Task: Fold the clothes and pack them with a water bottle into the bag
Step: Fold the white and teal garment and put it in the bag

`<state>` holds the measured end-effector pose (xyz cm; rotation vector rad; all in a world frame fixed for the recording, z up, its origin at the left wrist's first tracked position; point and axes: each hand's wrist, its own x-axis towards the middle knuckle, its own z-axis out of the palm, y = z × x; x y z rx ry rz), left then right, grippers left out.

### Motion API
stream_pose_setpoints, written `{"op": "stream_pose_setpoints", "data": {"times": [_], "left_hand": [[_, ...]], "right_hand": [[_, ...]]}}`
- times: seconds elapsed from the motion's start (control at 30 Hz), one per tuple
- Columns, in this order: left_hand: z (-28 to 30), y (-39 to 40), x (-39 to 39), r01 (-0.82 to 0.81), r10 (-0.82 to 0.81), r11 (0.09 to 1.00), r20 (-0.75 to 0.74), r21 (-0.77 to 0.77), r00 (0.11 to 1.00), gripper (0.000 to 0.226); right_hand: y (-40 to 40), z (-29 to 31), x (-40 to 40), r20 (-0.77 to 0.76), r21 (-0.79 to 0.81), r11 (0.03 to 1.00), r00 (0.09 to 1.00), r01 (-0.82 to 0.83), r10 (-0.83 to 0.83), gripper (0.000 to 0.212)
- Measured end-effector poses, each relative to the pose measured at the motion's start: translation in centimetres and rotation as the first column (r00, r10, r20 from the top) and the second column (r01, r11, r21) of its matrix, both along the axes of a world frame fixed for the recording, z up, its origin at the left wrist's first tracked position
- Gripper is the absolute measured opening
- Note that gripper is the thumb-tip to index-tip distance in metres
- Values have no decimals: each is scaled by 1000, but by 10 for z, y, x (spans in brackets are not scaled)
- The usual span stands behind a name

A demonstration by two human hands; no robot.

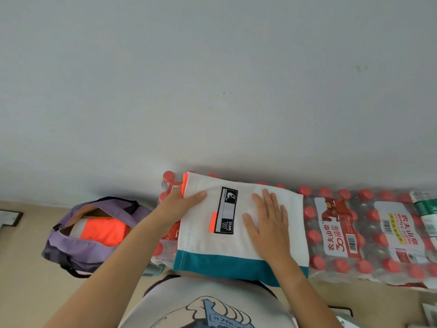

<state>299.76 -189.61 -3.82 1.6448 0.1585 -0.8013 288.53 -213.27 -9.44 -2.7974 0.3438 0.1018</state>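
Note:
A folded white garment (238, 247) with a teal hem, a black patch and an orange tab lies on top of shrink-wrapped packs of red-capped water bottles (361, 235). My left hand (183, 201) grips its far left edge, thumb on top and fingers underneath. My right hand (268, 222) lies flat on the right half of the garment, fingers straight. To the left on the floor stands an open purple bag (78, 247) with an orange and white folded garment (104, 229) inside it.
A pale wall runs behind the bottle packs. A green-labelled pack (425, 209) sits at the far right edge. The floor is beige, with a dark-framed object (9, 218) at the far left.

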Motion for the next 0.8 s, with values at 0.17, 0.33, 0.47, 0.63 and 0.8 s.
{"op": "stream_pose_setpoints", "data": {"times": [0.17,0.33,0.47,0.63,0.8], "left_hand": [[-11,16,9,-147,100,949,176,280,979,48],[-11,24,4,-84,80,969,26,230,996,34],[-10,25,-9,-17,12,994,49,105,999,37],[-14,23,-15,-81,52,981,160,178,986,35],[-20,23,-8,-323,247,925,328,199,912,26]], "right_hand": [[-1,5,7,32,89,996,999,-24,21,66],[-24,18,-11,84,225,886,898,405,-432,70],[-44,17,-22,-130,383,751,836,538,-533,50],[-51,21,-13,-159,361,781,859,510,-487,24],[-46,27,-4,-51,431,776,871,461,-489,21]]}}
